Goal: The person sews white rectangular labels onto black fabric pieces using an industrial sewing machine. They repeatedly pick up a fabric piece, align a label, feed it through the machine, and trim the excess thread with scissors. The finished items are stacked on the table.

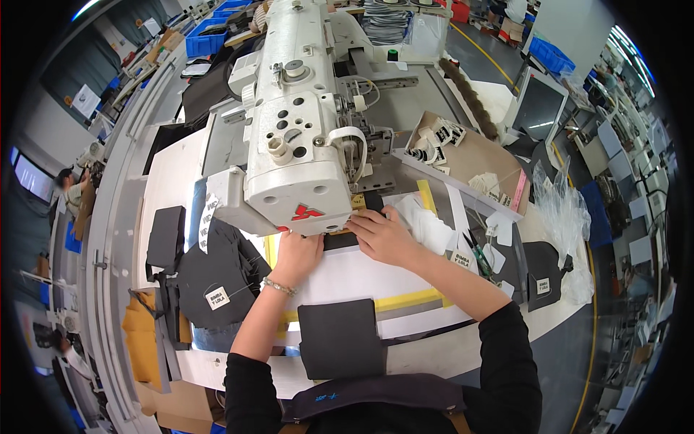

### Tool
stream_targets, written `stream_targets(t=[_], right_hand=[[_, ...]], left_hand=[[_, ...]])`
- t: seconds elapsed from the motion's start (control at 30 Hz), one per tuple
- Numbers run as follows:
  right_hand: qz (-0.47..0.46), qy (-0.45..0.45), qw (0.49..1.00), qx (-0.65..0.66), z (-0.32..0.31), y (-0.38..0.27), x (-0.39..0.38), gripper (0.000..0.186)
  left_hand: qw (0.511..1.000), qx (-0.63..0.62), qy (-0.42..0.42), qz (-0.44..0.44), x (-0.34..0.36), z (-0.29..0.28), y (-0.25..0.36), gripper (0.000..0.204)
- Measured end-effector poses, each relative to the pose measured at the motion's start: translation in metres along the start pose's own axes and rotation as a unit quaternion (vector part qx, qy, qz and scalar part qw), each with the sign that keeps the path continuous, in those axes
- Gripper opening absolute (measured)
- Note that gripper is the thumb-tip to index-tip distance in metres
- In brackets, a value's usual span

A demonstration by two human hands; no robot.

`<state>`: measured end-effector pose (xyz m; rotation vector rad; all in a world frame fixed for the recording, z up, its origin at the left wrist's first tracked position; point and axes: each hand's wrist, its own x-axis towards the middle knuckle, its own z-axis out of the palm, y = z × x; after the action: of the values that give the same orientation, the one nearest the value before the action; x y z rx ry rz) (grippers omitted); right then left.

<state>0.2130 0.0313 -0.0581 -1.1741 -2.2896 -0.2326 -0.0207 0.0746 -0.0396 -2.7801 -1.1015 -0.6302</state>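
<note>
My left hand (301, 254) reaches under the head of a white industrial sewing machine (293, 155); its fingertips are hidden by the machine. Across from it, my right hand (383, 235) lies with fingers stretched toward the needle area, touching the edge of a black fabric piece (341, 241). Part of a brass-coloured plate (357, 202) shows above those fingers. Beneath both hands spreads a white work sheet (336, 278) with yellow tape strips (405, 301). A square black fabric panel (341, 338) lies in front of me at the table's near edge.
At left are stacked black fabric pieces (210, 271) and mustard-yellow pieces (141, 340). On the right stand a cardboard tray (463, 181) of labels, green-handled snips (478, 253), a labelled black piece (542, 278) and a clear plastic bag (560, 217). A monitor (538, 105) stands behind.
</note>
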Motion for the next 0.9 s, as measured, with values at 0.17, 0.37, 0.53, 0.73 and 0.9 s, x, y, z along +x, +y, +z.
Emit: stream_targets(t=[0.17,0.37,0.53,0.73,0.9], right_hand=[[-0.018,-0.01,0.999,-0.035,-0.002,-0.002,-0.003,0.036],[-0.041,-0.034,0.999,0.006,-0.011,-0.012,-0.002,0.039],[-0.043,-0.034,0.998,0.027,-0.005,-0.033,0.004,0.039],[-0.038,-0.031,0.998,0.047,-0.007,-0.035,0.008,0.035],[-0.04,-0.03,0.998,0.047,-0.007,-0.034,0.009,0.029]], left_hand=[[1.0,-0.007,0.01,-0.022,-0.004,0.006,0.0,0.024],[0.981,-0.023,-0.158,-0.112,-0.01,-0.016,-0.001,0.02],[0.998,-0.042,-0.027,-0.039,-0.032,-0.025,-0.019,0.022],[0.995,-0.097,-0.026,-0.026,-0.035,-0.03,-0.024,0.028],[0.992,-0.064,-0.02,0.106,-0.027,-0.029,-0.024,0.032]])
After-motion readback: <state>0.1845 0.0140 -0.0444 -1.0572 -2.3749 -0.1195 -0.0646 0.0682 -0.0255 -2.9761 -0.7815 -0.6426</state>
